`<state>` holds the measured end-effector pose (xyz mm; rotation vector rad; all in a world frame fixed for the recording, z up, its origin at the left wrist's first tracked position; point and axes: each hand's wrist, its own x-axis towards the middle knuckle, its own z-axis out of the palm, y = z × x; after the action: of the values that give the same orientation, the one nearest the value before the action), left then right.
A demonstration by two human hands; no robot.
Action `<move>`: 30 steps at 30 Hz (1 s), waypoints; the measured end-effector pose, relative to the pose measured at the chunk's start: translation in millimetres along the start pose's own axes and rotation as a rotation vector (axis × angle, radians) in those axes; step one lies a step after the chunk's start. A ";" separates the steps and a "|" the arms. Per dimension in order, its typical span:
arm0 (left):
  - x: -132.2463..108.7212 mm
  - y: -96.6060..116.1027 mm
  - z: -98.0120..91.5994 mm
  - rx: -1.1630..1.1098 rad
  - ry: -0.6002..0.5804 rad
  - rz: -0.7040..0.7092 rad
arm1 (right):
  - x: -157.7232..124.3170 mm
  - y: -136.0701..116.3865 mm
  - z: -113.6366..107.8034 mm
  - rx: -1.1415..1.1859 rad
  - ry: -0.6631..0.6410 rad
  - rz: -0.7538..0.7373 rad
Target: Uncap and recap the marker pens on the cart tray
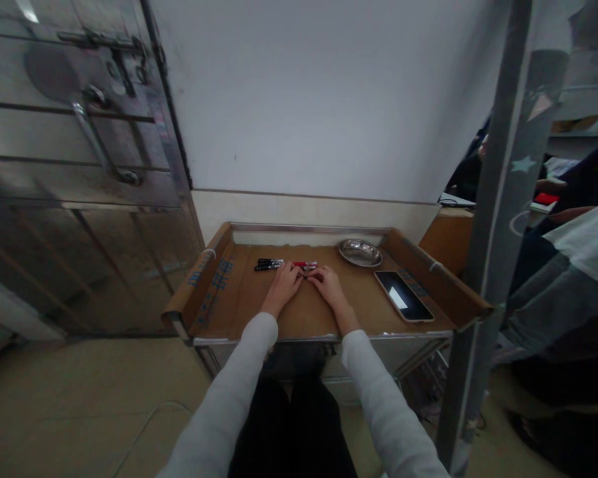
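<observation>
Several slim pens lie side by side on the cardboard-lined cart top (239,309). Black pens (268,265) show to the left of my fingers, and a red pen (305,264) shows just beyond my fingertips. My left hand (284,287) has its fingers bent and closed at the near side of the row. My right hand (327,285) meets it from the right, thumb and fingers pinched. Between the fingertips of both hands is a thin dark piece that looks like a pen, mostly hidden by the fingers.
A round steel dish (360,253) stands at the back right of the cart, with a phone (403,296) lying in front of it. Cardboard flaps (212,275) line the sides. A metal post (498,199) rises at the right; a person in a light top (585,245) is beyond it.
</observation>
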<state>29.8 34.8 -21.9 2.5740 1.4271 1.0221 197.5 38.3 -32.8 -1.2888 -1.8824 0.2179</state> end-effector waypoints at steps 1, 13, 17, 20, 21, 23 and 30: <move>0.6 -0.8 0.8 -0.005 -0.004 -0.015 | 0.1 -0.1 0.1 -0.022 0.000 -0.005; 10.0 -4.3 8.5 -0.185 0.001 -0.090 | -0.6 4.0 -1.3 -0.332 0.082 0.078; 9.7 -3.8 8.0 -0.172 0.018 -0.063 | 4.0 -1.3 -0.1 -0.405 0.046 0.036; 9.4 -0.4 5.4 -0.159 0.038 -0.068 | 5.6 -5.4 1.0 -0.440 0.054 0.049; 9.2 1.3 3.8 -0.150 0.039 -0.070 | 5.3 -6.7 1.0 -0.447 0.058 0.053; 8.5 4.9 -0.3 -0.109 0.047 -0.085 | 3.9 -9.6 0.4 -0.454 0.066 0.059; -2.5 4.3 -13.7 0.227 0.270 -0.427 | -2.3 -16.9 -1.7 -0.444 0.098 0.106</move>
<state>24.5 26.5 -11.2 2.1605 2.1516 1.2245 187.3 28.1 -23.6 -1.6623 -1.8399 -0.2196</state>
